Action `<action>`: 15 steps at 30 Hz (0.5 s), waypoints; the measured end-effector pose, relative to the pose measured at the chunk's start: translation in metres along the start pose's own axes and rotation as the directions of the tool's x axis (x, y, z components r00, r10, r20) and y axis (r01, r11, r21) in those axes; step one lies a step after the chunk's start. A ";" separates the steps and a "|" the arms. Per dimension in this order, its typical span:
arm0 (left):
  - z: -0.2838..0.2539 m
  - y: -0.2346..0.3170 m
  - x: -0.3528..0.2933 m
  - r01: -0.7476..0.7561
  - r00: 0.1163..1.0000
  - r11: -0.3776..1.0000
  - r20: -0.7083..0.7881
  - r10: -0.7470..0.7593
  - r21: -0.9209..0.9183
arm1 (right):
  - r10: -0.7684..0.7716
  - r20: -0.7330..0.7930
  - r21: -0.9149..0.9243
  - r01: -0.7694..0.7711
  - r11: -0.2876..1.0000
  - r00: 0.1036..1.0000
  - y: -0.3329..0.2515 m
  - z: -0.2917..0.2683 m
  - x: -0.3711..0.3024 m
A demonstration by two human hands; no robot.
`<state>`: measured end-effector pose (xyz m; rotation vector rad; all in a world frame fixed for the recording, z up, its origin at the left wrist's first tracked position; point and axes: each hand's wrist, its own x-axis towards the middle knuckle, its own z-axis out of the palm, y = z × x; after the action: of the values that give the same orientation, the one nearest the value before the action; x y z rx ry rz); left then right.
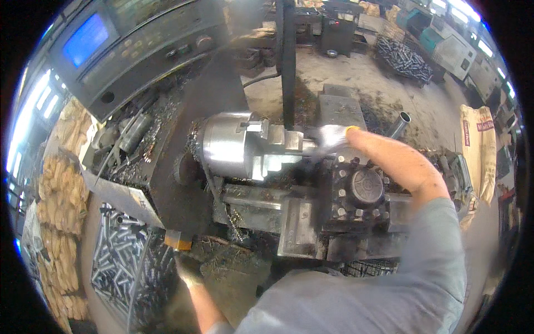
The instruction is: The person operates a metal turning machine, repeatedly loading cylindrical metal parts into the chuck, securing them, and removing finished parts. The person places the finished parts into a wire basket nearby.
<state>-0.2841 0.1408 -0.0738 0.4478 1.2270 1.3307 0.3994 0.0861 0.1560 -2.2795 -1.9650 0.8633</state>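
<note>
A metal rod [328, 136] was gripped by the right hand [397, 161] beside the chuck [233, 146]; the left hand [188, 267], well apart, was closed on a lever [178, 240]

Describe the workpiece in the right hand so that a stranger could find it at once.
Find the shiny round chuck at the centre of the lathe. From its jaws a short silver tube sticks out rightward, gripped by the right hand. Unlike the tubes in the bin, it is mounted.

Daylit workshop scene, brightest at the upper right. Glare gleams on the shiny steel cylindrical lathe chuck [225, 143]. The right hand [397, 158] looks motion-blurred. Fisheye edges bend and darken.
</note>
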 end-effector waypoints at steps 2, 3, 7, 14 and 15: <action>-0.002 0.020 0.016 0.125 0.988 0.990 0.100 -0.118 -0.062 | 0.096 0.157 -0.181 -0.067 0.981 0.983 0.006 0.001 0.001; -0.002 0.029 0.021 0.212 0.964 0.975 0.180 -0.197 -0.065 | 0.149 0.132 -0.307 -0.102 0.946 0.980 0.007 -0.001 0.001; 0.003 0.045 0.023 0.632 0.748 0.708 0.485 -0.453 -0.313 | 0.053 -0.012 0.144 -0.051 0.988 0.999 -0.016 0.000 0.006; 0.026 0.034 -0.003 -0.102 0.989 0.956 0.129 0.068 0.276 | 0.051 -0.466 -0.026 -0.072 0.997 0.883 -0.078 -0.029 -0.082; 0.031 0.040 -0.011 -0.111 0.992 0.948 0.086 0.089 0.298 | 0.025 -0.648 0.011 -0.023 1.000 0.761 -0.094 -0.022 -0.106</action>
<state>-0.2747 0.1532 -0.0243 0.7783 1.3689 1.2024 0.3164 0.0163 0.2495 -2.1760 -1.5982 0.0225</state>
